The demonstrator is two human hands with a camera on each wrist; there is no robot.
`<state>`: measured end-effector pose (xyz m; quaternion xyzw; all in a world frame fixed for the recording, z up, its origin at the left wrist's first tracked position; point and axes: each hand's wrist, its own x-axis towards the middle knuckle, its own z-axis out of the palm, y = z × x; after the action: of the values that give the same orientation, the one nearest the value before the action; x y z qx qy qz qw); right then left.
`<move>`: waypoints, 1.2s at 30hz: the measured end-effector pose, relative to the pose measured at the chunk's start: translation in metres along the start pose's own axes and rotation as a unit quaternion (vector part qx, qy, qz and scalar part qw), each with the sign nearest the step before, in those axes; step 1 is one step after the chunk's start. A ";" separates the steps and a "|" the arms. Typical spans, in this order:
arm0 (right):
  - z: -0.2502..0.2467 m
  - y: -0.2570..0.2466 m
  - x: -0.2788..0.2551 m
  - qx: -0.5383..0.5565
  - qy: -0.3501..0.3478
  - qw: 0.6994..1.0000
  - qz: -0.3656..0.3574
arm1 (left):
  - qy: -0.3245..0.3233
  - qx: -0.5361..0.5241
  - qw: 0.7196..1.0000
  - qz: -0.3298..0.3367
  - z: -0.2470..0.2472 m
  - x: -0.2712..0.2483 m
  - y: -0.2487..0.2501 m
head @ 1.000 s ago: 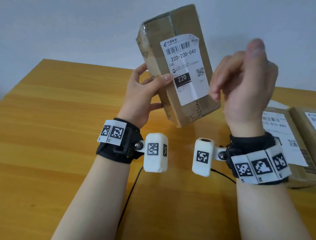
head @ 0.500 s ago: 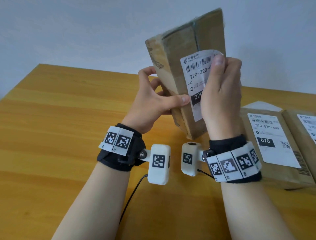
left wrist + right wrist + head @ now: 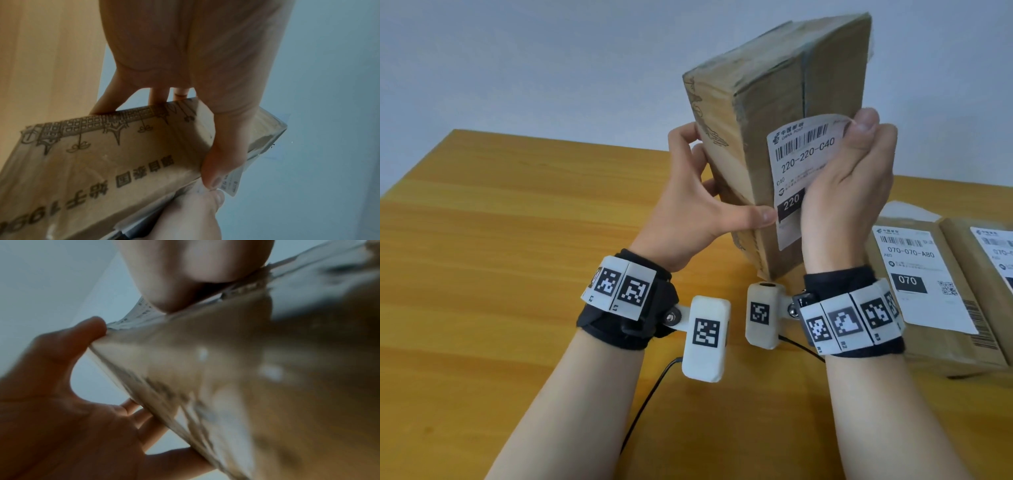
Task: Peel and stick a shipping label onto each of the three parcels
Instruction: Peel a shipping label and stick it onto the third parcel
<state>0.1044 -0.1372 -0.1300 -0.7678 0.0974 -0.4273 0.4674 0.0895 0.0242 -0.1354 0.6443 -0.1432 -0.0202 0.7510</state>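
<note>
A brown cardboard parcel [image 3: 774,85] stands on end in the air above the table. My left hand [image 3: 705,205] grips its left side, thumb on the front face and fingers behind. A white shipping label [image 3: 801,154] marked 220-220-C40 is on the front face, and its upper right corner curls off the box. My right hand [image 3: 859,144] covers the label's right side and holds that corner between thumb and curled fingers. In the left wrist view my thumb [image 3: 218,154] clamps the parcel [image 3: 102,162] beside the label's edge [image 3: 232,181]. The right wrist view is blurred and shows the parcel [image 3: 226,369] close up.
Two more brown parcels lie flat at the right on the wooden table [image 3: 482,274], one [image 3: 928,346] labelled 070-070-A80 and another [image 3: 962,246] cut off by the frame's edge. A white sheet [image 3: 907,212] lies behind them. A black cable [image 3: 647,404] runs below my wrists.
My right hand came in from free air onto the label and slid to its upper right corner. The parcel has turned more edge-on in my left hand.
</note>
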 end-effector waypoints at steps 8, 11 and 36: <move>-0.006 0.001 0.006 0.011 0.008 1.000 0.019 | 0.002 -0.009 1.000 0.004 -0.014 0.002 -0.003; -0.008 -0.002 0.008 0.012 -0.076 0.996 0.054 | 0.030 -0.035 0.999 -0.007 -0.021 0.002 -0.006; -0.006 -0.026 -0.013 -0.021 -0.421 0.904 0.075 | 0.254 0.096 0.962 0.029 -0.023 0.009 -0.014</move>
<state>0.0849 -0.1196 -0.1151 -0.8765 -0.0422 -0.0258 0.4789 0.1061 0.0420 -0.1500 0.6928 0.0322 0.1799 0.6976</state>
